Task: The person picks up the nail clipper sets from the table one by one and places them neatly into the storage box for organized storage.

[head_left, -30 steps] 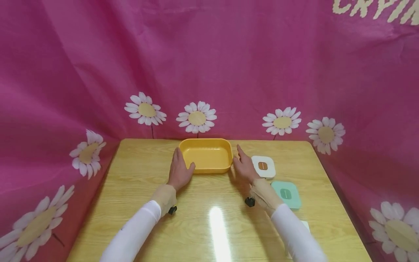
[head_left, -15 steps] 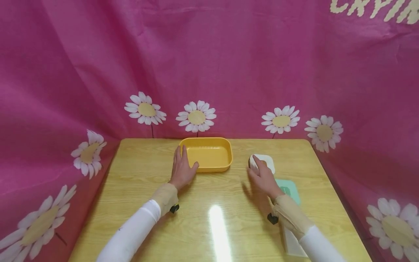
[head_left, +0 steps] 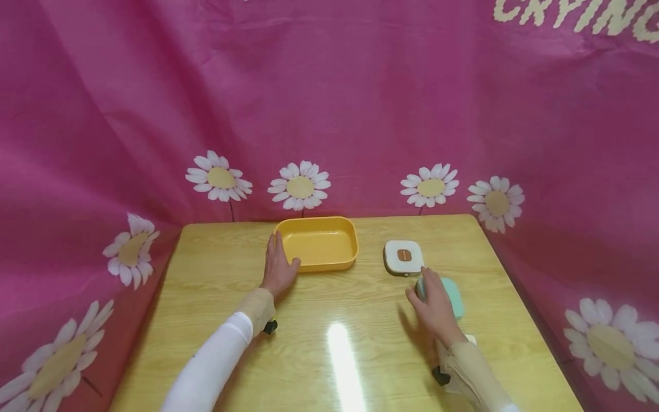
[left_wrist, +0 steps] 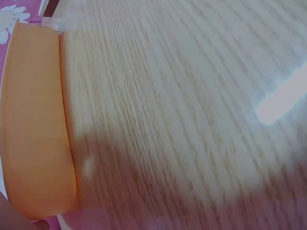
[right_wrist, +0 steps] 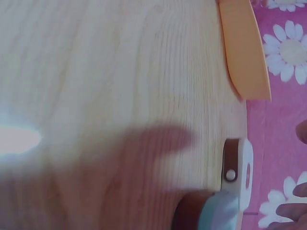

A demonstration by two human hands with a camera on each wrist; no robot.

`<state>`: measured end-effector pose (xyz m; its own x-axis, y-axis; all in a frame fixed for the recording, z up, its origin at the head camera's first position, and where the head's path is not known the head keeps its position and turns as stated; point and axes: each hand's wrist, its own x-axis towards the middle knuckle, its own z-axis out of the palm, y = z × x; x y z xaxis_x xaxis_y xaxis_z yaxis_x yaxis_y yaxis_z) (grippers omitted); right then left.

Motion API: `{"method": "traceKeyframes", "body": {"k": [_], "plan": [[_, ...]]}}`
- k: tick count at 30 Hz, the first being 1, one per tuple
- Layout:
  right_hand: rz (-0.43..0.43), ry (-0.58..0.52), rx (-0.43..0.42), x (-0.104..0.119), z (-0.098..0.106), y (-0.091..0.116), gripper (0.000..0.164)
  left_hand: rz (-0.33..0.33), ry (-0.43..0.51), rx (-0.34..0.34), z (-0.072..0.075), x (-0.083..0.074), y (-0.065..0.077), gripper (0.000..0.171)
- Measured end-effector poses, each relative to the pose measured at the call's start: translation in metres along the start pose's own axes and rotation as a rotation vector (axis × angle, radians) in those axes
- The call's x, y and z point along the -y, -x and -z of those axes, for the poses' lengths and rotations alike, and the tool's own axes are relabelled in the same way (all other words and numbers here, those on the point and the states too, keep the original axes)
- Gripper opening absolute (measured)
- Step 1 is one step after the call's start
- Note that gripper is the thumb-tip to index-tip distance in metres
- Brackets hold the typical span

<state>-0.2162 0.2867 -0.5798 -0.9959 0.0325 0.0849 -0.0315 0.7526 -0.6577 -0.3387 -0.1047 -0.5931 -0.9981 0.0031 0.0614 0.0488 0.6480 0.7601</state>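
A yellow rectangular tray (head_left: 318,247) sits at the back of the table. My left hand (head_left: 280,268) rests at its left end, fingers straight along the wall and thumb near the front corner. In the left wrist view, a fingertip shows by the tray's orange-looking side (left_wrist: 38,120). Right of the tray lies a flat, square white case (head_left: 396,252) with a brown label; the right wrist view shows its brown side band and round stud. My right hand (head_left: 435,306) hovers over a similar mint-green case (head_left: 454,297), partly covering it, its fingers (right_wrist: 292,211) apart from the case.
Below the right wrist, a whitish object (head_left: 471,339) is mostly hidden by the forearm. A pink cloth (head_left: 360,114) with printed daisies hangs behind the wooden table (head_left: 231,240) and along both sides. A bright light reflection streaks the tabletop.
My right hand has gone from the tray's right end, past the white case, to the mint-green case nearer me. My left hand stays at the tray. The head view has shifted slightly.
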Motion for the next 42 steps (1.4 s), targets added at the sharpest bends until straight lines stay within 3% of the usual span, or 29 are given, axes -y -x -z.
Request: {"method": "traceKeyframes", "body": {"k": [9, 15, 19, 27, 35, 42], "plan": [[-0.139, 0.014, 0.006, -0.018, 0.021, 0.035, 0.083, 0.049, 0.125, -0.018, -0.001, 0.007, -0.007, 0.095], [-0.285, 0.051, 0.113, -0.028, 0.026, 0.065, 0.09, 0.16, 0.251, 0.007, -0.004, 0.014, -0.008, 0.089], [-0.328, 0.12, 0.136, -0.032, 0.026, 0.078, 0.093, 0.22, 0.339, 0.007, -0.002, 0.013, -0.01, 0.086], [-0.369, 0.199, 0.168, -0.04, 0.023, 0.104, 0.094, 0.256, 0.379, 0.0, -0.003, 0.017, -0.012, 0.085], [-0.37, 0.265, 0.103, -0.038, 0.017, 0.114, 0.092, 0.268, 0.462, 0.011, -0.001, 0.019, -0.014, 0.086], [-0.39, 0.283, 0.098, -0.037, 0.017, 0.118, 0.088, 0.249, 0.478, 0.003, 0.002, 0.016, -0.013, 0.088]]}}
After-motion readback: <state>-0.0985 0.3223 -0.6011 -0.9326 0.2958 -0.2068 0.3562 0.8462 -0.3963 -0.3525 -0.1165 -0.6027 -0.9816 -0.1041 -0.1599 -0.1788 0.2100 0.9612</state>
